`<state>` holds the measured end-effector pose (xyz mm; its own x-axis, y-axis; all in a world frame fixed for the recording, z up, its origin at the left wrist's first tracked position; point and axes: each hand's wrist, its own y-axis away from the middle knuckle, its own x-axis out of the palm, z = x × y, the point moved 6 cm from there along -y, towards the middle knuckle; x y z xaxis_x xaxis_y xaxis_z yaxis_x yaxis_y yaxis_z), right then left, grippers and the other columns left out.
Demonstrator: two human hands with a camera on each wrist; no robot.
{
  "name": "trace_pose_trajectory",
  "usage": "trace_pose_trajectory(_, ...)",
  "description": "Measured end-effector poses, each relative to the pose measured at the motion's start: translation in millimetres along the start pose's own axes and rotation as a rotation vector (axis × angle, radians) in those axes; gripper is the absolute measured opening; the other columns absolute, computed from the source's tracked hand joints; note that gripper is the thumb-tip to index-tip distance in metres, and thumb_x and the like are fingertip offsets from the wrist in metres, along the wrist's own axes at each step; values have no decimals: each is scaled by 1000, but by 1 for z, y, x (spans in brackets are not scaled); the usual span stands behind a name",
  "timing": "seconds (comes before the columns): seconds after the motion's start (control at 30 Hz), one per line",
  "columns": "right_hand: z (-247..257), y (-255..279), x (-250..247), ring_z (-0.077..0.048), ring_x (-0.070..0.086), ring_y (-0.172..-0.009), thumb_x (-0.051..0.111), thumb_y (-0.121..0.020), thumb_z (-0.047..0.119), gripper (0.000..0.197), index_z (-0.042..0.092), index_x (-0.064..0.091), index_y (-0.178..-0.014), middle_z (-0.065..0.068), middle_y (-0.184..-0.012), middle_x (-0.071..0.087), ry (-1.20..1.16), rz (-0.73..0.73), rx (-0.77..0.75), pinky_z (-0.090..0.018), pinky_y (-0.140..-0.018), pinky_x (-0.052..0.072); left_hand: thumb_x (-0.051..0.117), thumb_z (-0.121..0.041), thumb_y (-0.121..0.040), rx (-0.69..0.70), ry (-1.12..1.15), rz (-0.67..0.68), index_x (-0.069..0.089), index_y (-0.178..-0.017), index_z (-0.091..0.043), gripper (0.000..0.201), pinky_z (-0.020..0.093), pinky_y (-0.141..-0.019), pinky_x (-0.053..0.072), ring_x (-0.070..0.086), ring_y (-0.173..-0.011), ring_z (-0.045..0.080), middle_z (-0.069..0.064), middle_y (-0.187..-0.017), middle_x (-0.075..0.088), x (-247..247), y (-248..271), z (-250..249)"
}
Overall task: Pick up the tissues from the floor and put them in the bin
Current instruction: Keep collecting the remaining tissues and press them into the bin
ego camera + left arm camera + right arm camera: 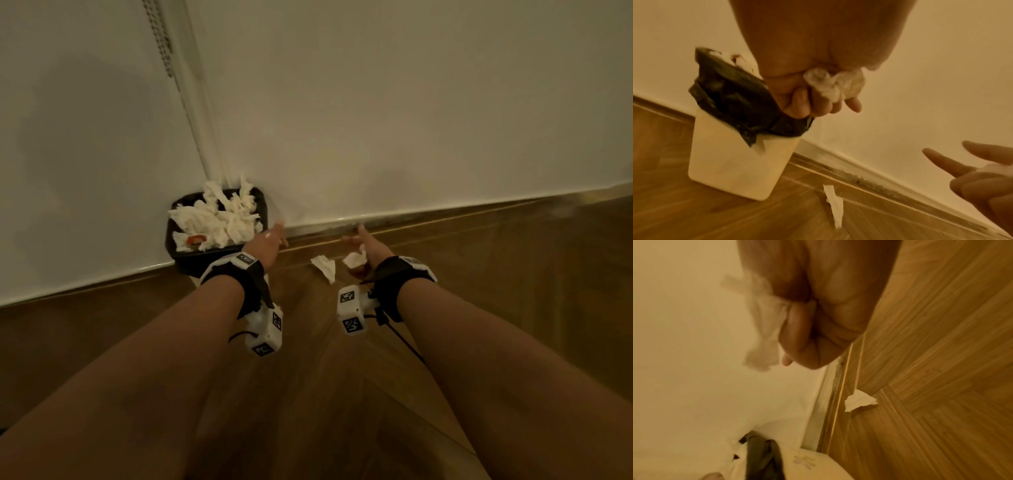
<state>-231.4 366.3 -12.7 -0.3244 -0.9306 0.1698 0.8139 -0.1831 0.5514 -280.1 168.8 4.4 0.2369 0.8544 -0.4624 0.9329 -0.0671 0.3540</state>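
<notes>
Both forearms bare. Each wrist carries a black strap (251, 286) holding a white camera block (350, 310) with black-and-white square markers. A thin black cable (404, 342) trails from the right unit.

Both bare forearms reach forward and down, each with a black wrist strap. The left hand (266, 244) has its fingers (819, 104) curled around a crumpled tissue (833, 84). The right hand (366, 247) holds another tissue (764, 331), with two fingers extended.
</notes>
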Motion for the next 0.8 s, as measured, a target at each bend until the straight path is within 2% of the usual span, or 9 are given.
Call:
trace_pose_trajectory(0.07, 6, 0, 16, -12, 36, -36, 25, -100, 43, 48, 8, 57, -96, -5, -48, 51, -194, 55, 61, -21, -47, 33, 22, -35, -102, -7, 14, -22, 60, -111, -1, 52, 45, -102, 38, 46, -119, 44, 31, -128, 48, -19, 0, -3)
trace_pose_trajectory(0.17, 19, 5, 37, -17, 35, -52, 22, -93, 18, 31, 8, 51, -85, -16, -78, 53, -214, 47, 82, -25, -55, 32, 34, -13, -100, -32, -82, -132, 48, -130, 3, 37, 36, -102, 37, 45, -125, 36, 22, -136, 47, -49, -3, -6)
trace_pose_trajectory(0.27, 25, 1, 56, -20, 39, -63, 20, -94, 12, 33, 10, 52, -87, -14, -98, 43, -169, 31, 104, -25, -54, 31, 39, -5, -96, -20, -216, -204, 52, -130, -8, 36, 32, -104, 34, 44, -125, 35, 18, -138, 45, -67, -2, -13)
trace_pose_trajectory(0.37, 29, -8, 79, -19, 39, -61, 23, -100, 10, 36, 9, 53, -120, -12, -107, 47, 1, 74, 58, -26, -48, 42, 41, -9, -95, -48, -279, -247, 45, -137, -14, 42, 30, -106, 31, 38, -130, 34, 17, -144, 36, -87, -6, -9)
trace_pose_trajectory(0.43, 35, -15, 95, -21, 47, -73, 38, -98, 10, 36, 3, 46, -133, -13, -130, 48, 148, 95, -12, -33, -64, 51, 43, -13, -94, -2, -356, -256, 48, -135, -12, 41, 31, -101, 36, 38, -130, 34, 18, -142, 38, -103, -12, -12)
trace_pose_trajectory(0.5, 41, -25, 112, -28, 45, -93, 37, -96, 3, 37, -2, 46, -132, -17, -140, 41, 238, 101, -75, -40, -70, 46, 47, -20, -94, 35, -391, -300, 47, -133, -9, 40, 30, -90, 41, 45, -124, 33, 14, -136, 47, -118, -16, -11)
trace_pose_trajectory(0.63, 48, -39, 154, -30, 47, -114, 36, -98, 3, 36, 2, 51, -131, -17, -141, 41, 364, 114, -171, -37, -94, 47, 37, -16, -99, 47, -259, -446, 45, -136, -18, 38, 35, -100, 34, 46, -119, 32, 14, -134, 46, -149, -22, -2)
trace_pose_trajectory(0.73, 46, -47, 190, -27, 58, -97, 40, -95, -4, 38, 4, 53, -129, -20, -134, 49, 340, 190, -270, -28, -75, 55, 31, -9, -96, 78, -300, -439, 48, -135, -21, 44, 38, -108, 32, 41, -125, 36, 17, -140, 42, -164, -44, 15)
trace_pose_trajectory(0.8, 42, -49, 210, -35, 58, -105, 41, -93, -9, 37, 1, 53, -126, -22, -126, 52, 317, 220, -319, -34, -81, 55, 33, -4, -95, 171, -241, -365, 54, -126, -13, 39, 35, -103, 38, 46, -122, 33, 16, -135, 49, -163, -51, 19)
